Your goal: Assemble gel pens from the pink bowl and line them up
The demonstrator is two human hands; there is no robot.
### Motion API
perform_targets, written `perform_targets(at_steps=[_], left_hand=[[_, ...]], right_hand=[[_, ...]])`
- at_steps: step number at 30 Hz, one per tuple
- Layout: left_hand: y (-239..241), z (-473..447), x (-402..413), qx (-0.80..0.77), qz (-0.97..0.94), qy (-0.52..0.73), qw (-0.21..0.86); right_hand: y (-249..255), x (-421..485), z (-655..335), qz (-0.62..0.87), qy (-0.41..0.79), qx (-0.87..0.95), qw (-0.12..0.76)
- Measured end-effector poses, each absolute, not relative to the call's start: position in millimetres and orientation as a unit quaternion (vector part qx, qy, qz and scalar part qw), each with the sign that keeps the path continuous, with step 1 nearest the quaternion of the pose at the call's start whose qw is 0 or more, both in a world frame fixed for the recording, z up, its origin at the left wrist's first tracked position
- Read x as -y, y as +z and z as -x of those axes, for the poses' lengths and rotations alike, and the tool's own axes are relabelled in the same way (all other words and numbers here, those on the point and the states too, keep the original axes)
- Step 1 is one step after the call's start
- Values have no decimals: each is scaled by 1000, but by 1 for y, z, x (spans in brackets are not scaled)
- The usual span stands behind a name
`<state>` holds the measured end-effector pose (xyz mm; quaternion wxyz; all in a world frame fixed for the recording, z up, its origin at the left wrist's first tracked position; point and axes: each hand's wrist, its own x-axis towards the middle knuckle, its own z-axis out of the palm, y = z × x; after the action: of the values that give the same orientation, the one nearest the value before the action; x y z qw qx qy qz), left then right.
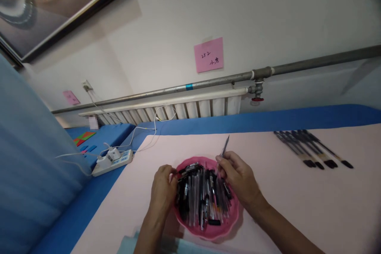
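Observation:
A round pink bowl (228, 228) with a scalloped rim sits on the pink-covered table, filled with clear pen barrels (195, 198) and black pen caps (190, 168). At its upper right edge, my right hand (238, 174) pinches a slim pen (225, 146), tip pointing up and away; its lower part is hidden by the fingers. My left hand (163, 186) reaches over the bowl's left rim, thumb and fingers curled together beside the black caps. What those fingers hold, if anything, is hidden.
Several pens with dark ends (309, 149) lie in a row at the right. A white power strip (113, 162) with plugs and cables stands at the left, near a blue curtain (32, 158). Behind the table are a radiator (205, 107) and pipe. Light-blue cloth (181, 246) lies in front.

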<state>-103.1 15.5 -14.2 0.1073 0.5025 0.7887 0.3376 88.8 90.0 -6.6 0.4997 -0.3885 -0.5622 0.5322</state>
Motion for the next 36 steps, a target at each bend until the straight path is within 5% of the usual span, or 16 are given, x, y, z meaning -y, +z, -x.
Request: perform_targets(at_steps=[19, 36], left_hand=[[-19, 93, -20, -813, -543, 157, 138], [-13, 93, -16, -810, -509, 254, 141]], right_hand=[[-13, -92, -88, 366, 534, 570, 506], [-11, -91, -88, 375, 517, 585, 500]])
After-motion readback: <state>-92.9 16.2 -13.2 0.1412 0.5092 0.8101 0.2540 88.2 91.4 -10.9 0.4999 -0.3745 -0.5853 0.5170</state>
